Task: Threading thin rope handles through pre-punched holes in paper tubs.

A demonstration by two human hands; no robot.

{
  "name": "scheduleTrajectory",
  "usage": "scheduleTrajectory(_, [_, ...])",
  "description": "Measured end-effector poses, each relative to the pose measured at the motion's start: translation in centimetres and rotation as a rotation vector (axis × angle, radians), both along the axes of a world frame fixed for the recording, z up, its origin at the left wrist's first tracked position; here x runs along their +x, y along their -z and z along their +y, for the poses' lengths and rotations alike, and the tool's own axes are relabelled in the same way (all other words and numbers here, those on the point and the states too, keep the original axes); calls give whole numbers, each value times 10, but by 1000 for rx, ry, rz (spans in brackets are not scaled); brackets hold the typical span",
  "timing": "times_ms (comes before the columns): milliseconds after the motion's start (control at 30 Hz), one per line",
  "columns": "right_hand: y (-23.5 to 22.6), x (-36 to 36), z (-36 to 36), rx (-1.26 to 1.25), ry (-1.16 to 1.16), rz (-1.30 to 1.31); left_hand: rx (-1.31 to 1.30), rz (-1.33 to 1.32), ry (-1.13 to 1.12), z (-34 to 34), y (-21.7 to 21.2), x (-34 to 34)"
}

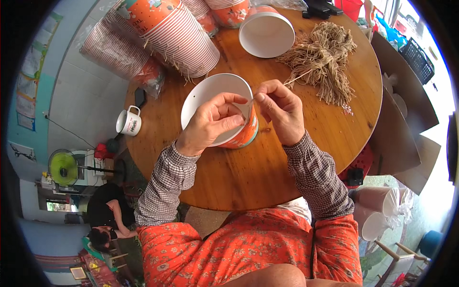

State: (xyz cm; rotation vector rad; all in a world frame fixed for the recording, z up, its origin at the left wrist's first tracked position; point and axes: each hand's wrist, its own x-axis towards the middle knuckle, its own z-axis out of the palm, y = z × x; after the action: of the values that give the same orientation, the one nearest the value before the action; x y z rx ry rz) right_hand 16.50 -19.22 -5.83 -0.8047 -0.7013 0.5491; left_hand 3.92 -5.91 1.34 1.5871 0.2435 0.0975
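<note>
A white-lined paper bucket with an orange printed outside stands tilted in front of me, a small hole in its far-left wall. My left hand is over its mouth, thumb and forefinger closing at the right rim. My right hand is just beyond that rim, thumb and forefinger pinched together. Between the two hands runs what looks like a thin pale cord, partly hidden by the fingertips. A loose heap of tan cords lies on the table to the far right.
Nested orange paper buckets, with cord ends hanging out, lean at the far left of the round wooden table. White bowl-like buckets sit at the back. An enamel mug stands by the left edge; cardboard is on the right. Another person bends over at lower left.
</note>
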Motion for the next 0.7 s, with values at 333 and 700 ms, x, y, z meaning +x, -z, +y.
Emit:
scheduleTrajectory(333, [-7,0,-6,-83,404,-592,-161,-113,-150,9,3,-1])
scheduleTrajectory(700, [1,3,1,-35,205,-392,-20,-101,-117,-10,7,9])
